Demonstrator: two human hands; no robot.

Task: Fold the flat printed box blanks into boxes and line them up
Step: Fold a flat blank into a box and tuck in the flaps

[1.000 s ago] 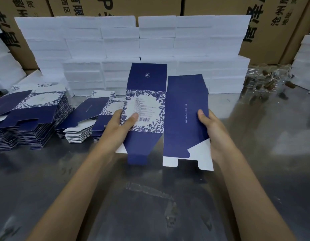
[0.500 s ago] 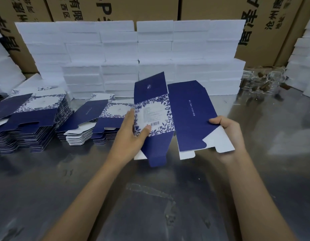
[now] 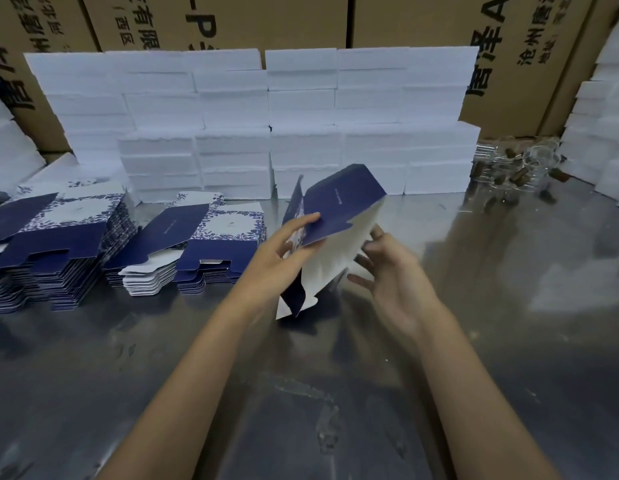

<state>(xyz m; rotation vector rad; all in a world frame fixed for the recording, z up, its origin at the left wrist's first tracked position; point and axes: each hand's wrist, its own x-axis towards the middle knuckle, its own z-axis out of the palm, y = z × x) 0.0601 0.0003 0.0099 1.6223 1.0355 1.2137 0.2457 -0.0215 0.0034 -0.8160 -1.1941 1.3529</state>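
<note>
Box blank [image 3: 339, 220], judged light and creasable, is pinched by left hand [image 3: 284, 251]; right hand [image 3: 387, 271] is spread beside it.

Shiny metal table [image 3: 135, 375], scuffed, reflective. Far left: tall stack of flat blue-and-white box blanks [image 3: 55, 251]. Just right of it: lower stack of same blanks [image 3: 193, 251]. Along far edge: wall of stacked white blocks [image 3: 266, 126], several layers high. Far right: clear bag of small brown pieces [image 3: 519, 168], more white blocks [image 3: 602, 133] beyond it.
</note>
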